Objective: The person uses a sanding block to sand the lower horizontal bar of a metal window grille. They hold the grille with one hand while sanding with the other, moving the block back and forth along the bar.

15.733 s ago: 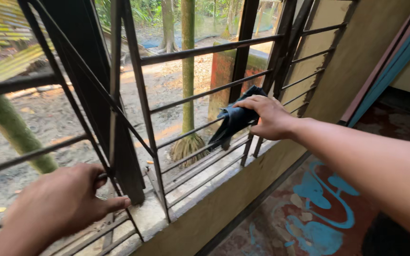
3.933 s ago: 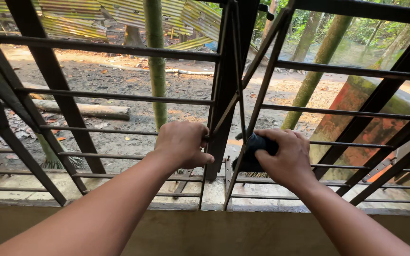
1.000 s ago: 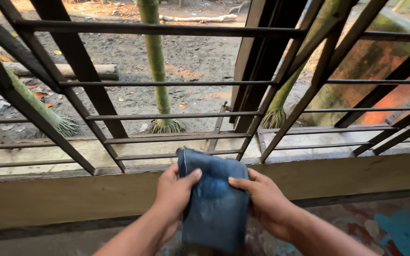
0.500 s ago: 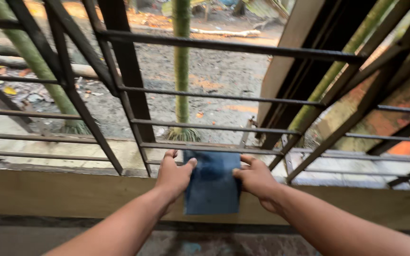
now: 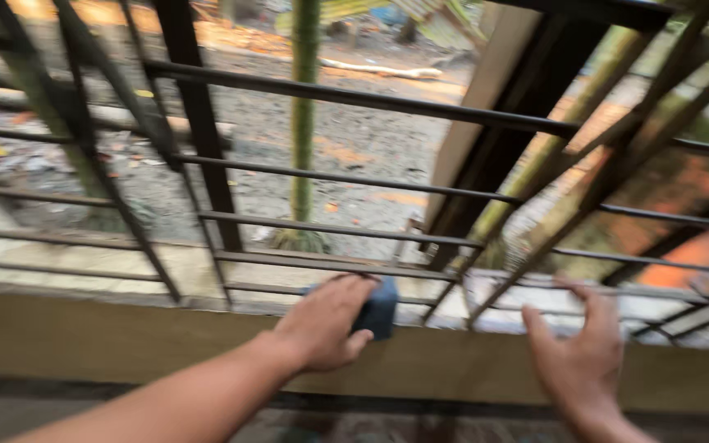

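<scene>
- Head view, blurred by motion, looks down at both our hands in front of a barred window.
- Our left hand is curled round a dark blue folded cloth, fingers over its top and near side, pressing it against the sill right at the foot of the grille. The grip looks firm, prob. so the cloth stays bunched as a pad against the lowest bar.
- Only the cloth's far right end shows past our knuckles; the rest is hidden under the hand.
- Our right hand is empty, fingers spread wide and slightly bent, hovering apart from the cloth, off to its right. It's close to the sill but we can't tell if it touches anything; too smeared.
- Window grille: dark metal horiz. bars crossed by slanted ones, just beyond both hands. The lowest bars sit directly above our left knuckles.
- A dark wooden frame post leans up and away, above the gap between the hands.
- Beyond the bars, past the left hand: a thin green trunk in bare dirt ground w/ scattered leaves.
- Up from the right hand, outside: an orange-stained wall, very blurred.
</scene>
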